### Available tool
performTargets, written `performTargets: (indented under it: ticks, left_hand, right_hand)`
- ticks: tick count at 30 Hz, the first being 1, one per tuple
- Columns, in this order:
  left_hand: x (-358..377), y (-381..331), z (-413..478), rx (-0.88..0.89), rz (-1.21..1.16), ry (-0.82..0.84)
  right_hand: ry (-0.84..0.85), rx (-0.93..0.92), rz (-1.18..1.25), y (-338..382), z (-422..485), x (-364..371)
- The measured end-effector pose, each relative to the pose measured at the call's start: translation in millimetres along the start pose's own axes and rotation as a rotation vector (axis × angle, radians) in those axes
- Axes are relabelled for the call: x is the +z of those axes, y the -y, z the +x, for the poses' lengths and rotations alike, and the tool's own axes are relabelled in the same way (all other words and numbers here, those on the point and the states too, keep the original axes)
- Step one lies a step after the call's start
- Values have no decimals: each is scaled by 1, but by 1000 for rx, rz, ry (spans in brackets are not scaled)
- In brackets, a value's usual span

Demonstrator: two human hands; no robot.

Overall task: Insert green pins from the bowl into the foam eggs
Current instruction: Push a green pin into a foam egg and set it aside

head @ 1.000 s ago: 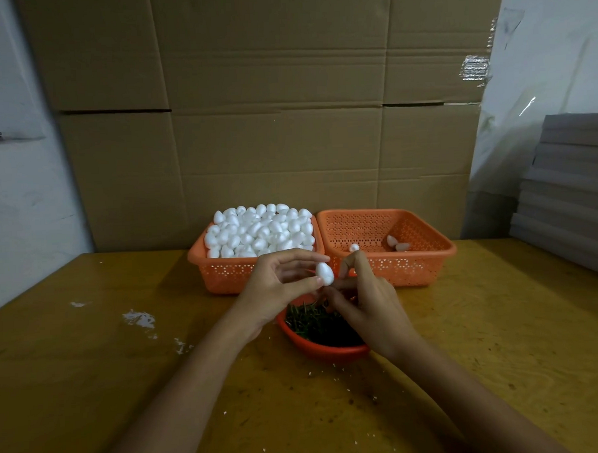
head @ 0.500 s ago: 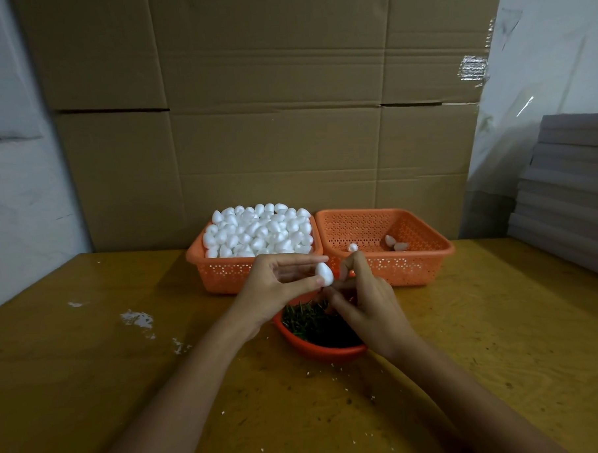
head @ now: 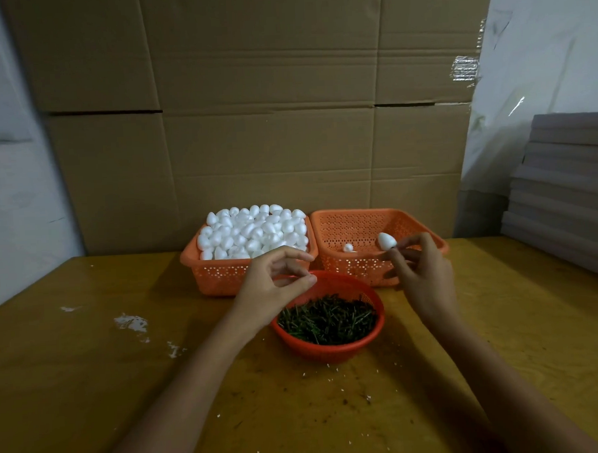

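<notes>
Foam egg, right of frame centre, pinched at the fingertips of the right hand above the near-empty right basket; pin in it not discernible. Left hand loosely curled, apparently empty, over the bowl of green pins. Judged: drop-off step. Next: release the egg, then fetch another from the full left basket.

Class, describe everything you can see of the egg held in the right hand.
The egg is small, white and smooth, apparently foam. The right hand pinches its lower end between fingertips, holding it tilted in the air over the right orange basket. Nothing else touches it.
</notes>
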State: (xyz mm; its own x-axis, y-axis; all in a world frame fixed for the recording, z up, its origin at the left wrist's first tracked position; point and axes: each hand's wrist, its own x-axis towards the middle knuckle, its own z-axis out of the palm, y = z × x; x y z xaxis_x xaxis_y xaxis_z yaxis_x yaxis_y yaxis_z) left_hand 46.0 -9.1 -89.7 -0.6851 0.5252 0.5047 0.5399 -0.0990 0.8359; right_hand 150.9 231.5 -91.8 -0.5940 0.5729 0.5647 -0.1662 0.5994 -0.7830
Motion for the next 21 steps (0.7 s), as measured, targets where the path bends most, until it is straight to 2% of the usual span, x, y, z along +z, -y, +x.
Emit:
performTargets:
  ticks: [6, 12, 17, 21]
  left_hand:
    - [2, 6, -1, -32, 94, 76]
    - [2, 7, -1, -37, 84, 85]
    - [0, 8, 0, -46, 70, 96]
    - [0, 8, 0, -44, 71, 103]
  right_hand:
    - [-90, 153, 85, -17, 9, -7]
    - [-109, 182, 106, -16, 14, -2]
    - [-23, 155, 66, -16, 13, 1]
    - [-79, 36, -54, -8, 11, 1]
